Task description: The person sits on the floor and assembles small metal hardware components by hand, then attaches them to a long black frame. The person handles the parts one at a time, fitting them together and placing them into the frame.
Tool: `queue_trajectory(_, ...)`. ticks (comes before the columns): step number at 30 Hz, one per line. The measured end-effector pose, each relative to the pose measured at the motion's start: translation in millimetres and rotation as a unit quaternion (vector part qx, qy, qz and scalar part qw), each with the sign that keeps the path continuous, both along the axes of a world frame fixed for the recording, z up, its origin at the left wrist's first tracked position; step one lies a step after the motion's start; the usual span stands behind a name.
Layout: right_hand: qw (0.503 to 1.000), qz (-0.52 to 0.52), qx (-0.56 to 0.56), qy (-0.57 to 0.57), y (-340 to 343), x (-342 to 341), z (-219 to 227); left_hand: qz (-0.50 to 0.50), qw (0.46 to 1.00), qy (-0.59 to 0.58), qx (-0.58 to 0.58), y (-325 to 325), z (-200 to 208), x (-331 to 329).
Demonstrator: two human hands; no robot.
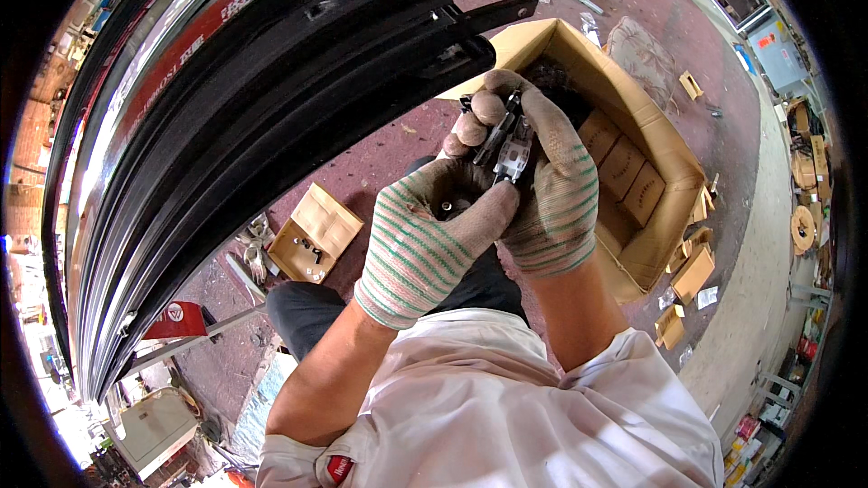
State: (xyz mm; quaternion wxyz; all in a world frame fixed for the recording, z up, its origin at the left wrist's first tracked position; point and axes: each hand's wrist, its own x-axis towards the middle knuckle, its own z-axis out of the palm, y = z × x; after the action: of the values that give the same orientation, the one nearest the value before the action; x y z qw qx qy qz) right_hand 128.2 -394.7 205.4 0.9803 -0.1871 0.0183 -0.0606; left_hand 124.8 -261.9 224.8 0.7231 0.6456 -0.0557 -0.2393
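Both of my hands wear knitted work gloves with green stripes and meet in front of my chest. My left hand [434,226] is curled, palm up, with small dark pieces showing in its hollow. Between my hands lies a small bracket-like fitting [513,155] of silver metal, next to a black elongated piece [493,137]. My right hand [556,190] closes round the fitting from the right, its fingers bent over the top. Fingertips of both hands crowd together there, so part of the fitting is hidden. Its exact kind is unclear.
Long black profiles [298,81] stacked on the left reach close to my hands. A big open carton [665,172] holding smaller brown boxes stands at the right. A small open box [303,239] with loose parts lies on the floor at lower left. Several small cartons [693,273] lie at right.
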Motion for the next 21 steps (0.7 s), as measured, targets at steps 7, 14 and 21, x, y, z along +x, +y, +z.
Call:
queue_trajectory(7,0.999,-0.036,0.001,0.026,-3.3,0.7,14.1,-0.069,0.996,0.024,0.042,14.5,5.5,2.1)
queue_trajectory(14,0.996,-0.061,-0.061,-0.022,-23.6,0.4,2.7,-0.016,0.999,-0.002,-0.033,15.8,5.7,-1.4)
queue_trajectory(21,0.949,-0.052,-0.303,-0.066,-22.2,-14.4,7.6,-0.050,0.986,0.103,-0.119,26.1,9.7,10.1)
